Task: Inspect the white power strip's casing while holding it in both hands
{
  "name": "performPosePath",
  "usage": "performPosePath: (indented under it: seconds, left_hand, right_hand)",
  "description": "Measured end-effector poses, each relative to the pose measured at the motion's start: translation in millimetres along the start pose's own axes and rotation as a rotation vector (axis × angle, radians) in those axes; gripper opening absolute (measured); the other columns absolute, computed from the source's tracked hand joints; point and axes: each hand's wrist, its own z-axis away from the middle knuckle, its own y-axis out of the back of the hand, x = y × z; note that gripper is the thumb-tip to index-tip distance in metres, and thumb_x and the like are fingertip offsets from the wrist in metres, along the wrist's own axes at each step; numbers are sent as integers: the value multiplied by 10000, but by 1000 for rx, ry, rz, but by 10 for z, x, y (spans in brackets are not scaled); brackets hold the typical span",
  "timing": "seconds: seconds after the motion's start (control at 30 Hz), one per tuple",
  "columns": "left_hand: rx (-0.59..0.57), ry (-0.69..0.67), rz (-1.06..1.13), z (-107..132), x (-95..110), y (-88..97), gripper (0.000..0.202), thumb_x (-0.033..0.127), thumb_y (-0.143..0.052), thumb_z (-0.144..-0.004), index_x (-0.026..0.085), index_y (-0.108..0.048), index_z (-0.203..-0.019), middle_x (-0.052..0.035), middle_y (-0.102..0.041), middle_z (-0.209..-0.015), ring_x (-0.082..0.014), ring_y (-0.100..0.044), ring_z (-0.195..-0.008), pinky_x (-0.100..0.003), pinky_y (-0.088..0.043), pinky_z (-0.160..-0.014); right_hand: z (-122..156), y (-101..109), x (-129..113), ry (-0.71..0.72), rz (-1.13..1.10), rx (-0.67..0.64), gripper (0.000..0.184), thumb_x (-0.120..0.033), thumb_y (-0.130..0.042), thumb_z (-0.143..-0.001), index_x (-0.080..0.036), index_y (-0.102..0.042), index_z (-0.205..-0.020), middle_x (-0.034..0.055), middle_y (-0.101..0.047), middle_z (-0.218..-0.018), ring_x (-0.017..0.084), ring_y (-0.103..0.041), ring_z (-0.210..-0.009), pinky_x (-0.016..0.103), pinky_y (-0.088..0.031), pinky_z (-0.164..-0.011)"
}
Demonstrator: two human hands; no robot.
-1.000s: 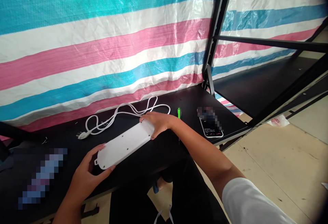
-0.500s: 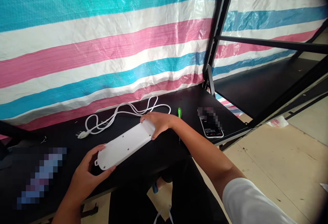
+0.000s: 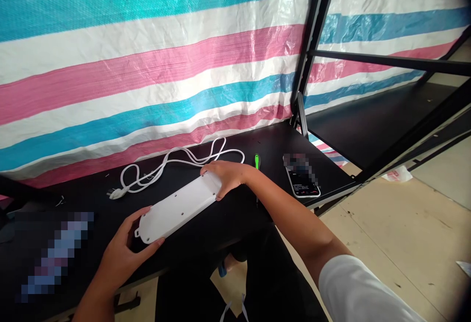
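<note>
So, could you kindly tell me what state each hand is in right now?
Left hand: closed, holding the lower-left end of the white plastic power strip.
Right hand: closed, holding its upper-right end.

Nothing here is really readable, tbh. The white power strip under the right hand has no words I can make out on the side facing up. The phone just right of that hand has tiny lines on its screen, but they're too small to read. The plastic bag on the floor, well off to the right of the hand, has some red print, also too small to read.
</note>
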Motion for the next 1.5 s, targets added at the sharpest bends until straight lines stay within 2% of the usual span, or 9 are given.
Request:
performPosePath:
  seconds: [0.2, 0.33, 0.6, 0.8, 1.03, 1.27, 1.37, 1.5]
  left_hand:
    - [-4, 7, 4, 10, 25, 3, 819, 595, -838, -724, 306, -549, -1433, -100, -577, -1552, -391, -552, -1434, -534, -458, -1225]
    - [0, 3, 9, 16, 28, 2, 813, 597, -838, -731, 300, -550, -1431, -101, -572, -1553, -388, -543, -1442, -530, -455, -1228]
    - [16, -12, -33, -4, -28, 13, 816, 611, -847, -721, 284, -573, -1416, -106, -621, -1482, -374, -619, -1351, -467, -557, -1119]
    - [25, -6, 10, 3, -18, -4, 816, 585, -864, -707, 297, -573, -1413, -94, -609, -1514, -373, -583, -1406, -499, -489, -1212]
    - [33, 0, 2, 18, 8, -3, 808, 585, -860, -705, 297, -576, -1405, -97, -600, -1525, -385, -568, -1425, -530, -458, -1239]
    - [26, 8, 52, 19, -8, -12, 808, 546, -879, -695, 285, -575, -1397, -107, -606, -1501, -390, -542, -1442, -544, -395, -1276]
    - [32, 2, 27, 23, 9, -11, 808, 551, -869, -699, 277, -577, -1401, -111, -613, -1501, -379, -574, -1410, -523, -446, -1240]
    - [50, -19, -24, 27, 24, -8, 777, 560, -850, -708, 269, -598, -1384, -103, -638, -1472, -350, -624, -1351, -446, -539, -1146]
  right_hand:
    - [1, -1, 7, 9, -32, 28, 899, -328, -961, -591, -244, -566, -1395, 134, -609, -1434, 379, -616, -1287, 498, -552, -1024]
    - [-3, -2, 24, 2, -23, -2, 932, -336, -954, -618, -230, -534, -1444, 154, -583, -1476, 384, -585, -1336, 510, -533, -1060]
    - [-3, 9, 41, -35, 10, -9, 946, -374, -966, -624, -224, -533, -1452, 160, -606, -1476, 402, -575, -1373, 480, -544, -1038]
    - [-6, 7, 32, -16, 2, 7, 923, -352, -965, -614, -220, -548, -1427, 147, -618, -1442, 378, -624, -1302, 462, -555, -1027]
    - [-8, -5, 39, -10, -7, -9, 954, -339, -948, -636, -207, -514, -1475, 156, -576, -1482, 370, -580, -1345, 476, -532, -1070]
    - [4, 10, 67, -13, -25, 2, 932, -378, -952, -608, -229, -555, -1439, 136, -626, -1429, 373, -638, -1269, 450, -567, -998]
    - [2, 8, 66, -14, -18, 4, 929, -374, -956, -610, -232, -554, -1435, 137, -626, -1440, 370, -627, -1287, 443, -556, -1008]
    - [-13, 0, 62, -8, -2, 2, 919, -356, -960, -622, -209, -550, -1432, 150, -624, -1442, 375, -612, -1306, 456, -544, -1022]
